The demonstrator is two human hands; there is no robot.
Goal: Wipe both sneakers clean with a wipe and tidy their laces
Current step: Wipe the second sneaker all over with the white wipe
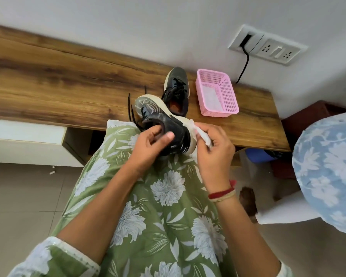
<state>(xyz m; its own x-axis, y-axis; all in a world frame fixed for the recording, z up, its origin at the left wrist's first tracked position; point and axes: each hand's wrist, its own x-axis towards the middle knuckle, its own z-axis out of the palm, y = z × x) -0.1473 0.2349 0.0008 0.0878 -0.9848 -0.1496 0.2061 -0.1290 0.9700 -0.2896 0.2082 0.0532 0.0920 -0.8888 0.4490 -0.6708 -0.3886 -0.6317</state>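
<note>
On my screen the left hand (151, 140) grips one sneaker (158, 116) at the heel, with the fingers (154, 131) curled into the opening and the thumb pressed on the black side. This sneaker rests on the person's knee, at the edge of the desk (68, 86), and its black laces (130, 108) are loose. The right hand (216, 142) pinches a white wipe (203, 135) against the white sole at the heel. The second sneaker (177, 90) stands on the desk, just beside a pink basket (228, 96).
</note>
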